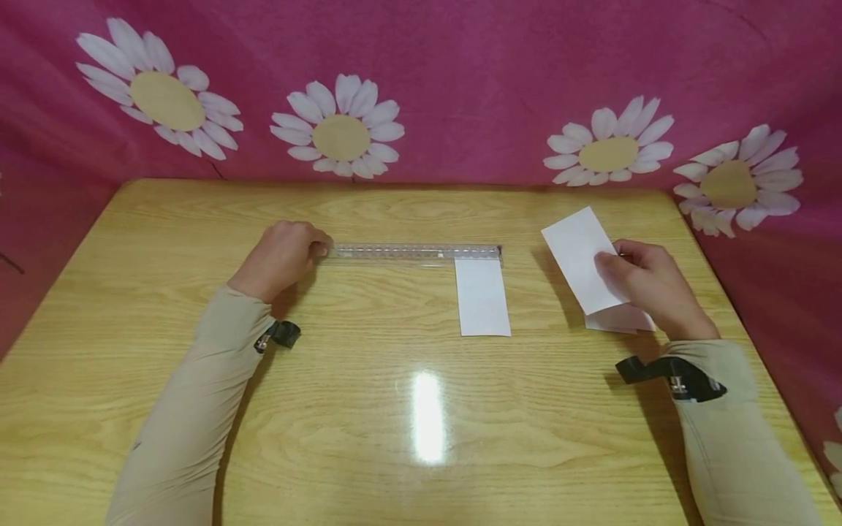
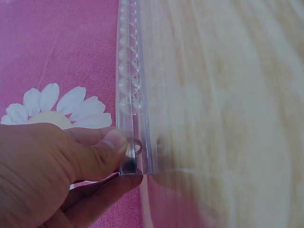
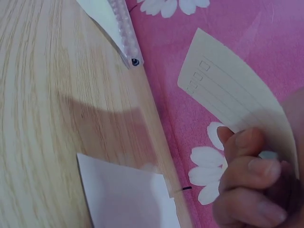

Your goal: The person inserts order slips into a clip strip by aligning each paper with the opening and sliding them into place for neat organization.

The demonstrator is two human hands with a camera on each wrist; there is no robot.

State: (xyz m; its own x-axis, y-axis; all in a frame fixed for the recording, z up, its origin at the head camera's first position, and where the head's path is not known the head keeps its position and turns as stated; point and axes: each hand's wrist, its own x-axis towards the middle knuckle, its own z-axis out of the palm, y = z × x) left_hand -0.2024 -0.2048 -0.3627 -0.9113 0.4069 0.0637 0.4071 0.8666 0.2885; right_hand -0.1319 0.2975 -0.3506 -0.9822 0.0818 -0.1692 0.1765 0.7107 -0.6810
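While the left hand (image 1: 281, 256) pinches one end of a clear plastic strip (image 1: 395, 253), the right hand (image 1: 658, 288) grips a white rectangular paper card (image 1: 579, 256) above the yellow wood-grain table (image 1: 329, 416), beyond the strip's other end.

The left forearm (image 1: 191, 416) reaches up from the lower left, its pale sleeve pulled to the wrist; the left hand (image 1: 279, 256) bends inward toward the right, its thumb (image 2: 107, 154) and fingers closed in a pinch. The right forearm (image 1: 737, 424), sleeved alike, slants in from the lower right. The right hand (image 1: 647, 281) angles leftward, thumb laid on top, fingers (image 3: 249, 204) curled beneath in a grip.
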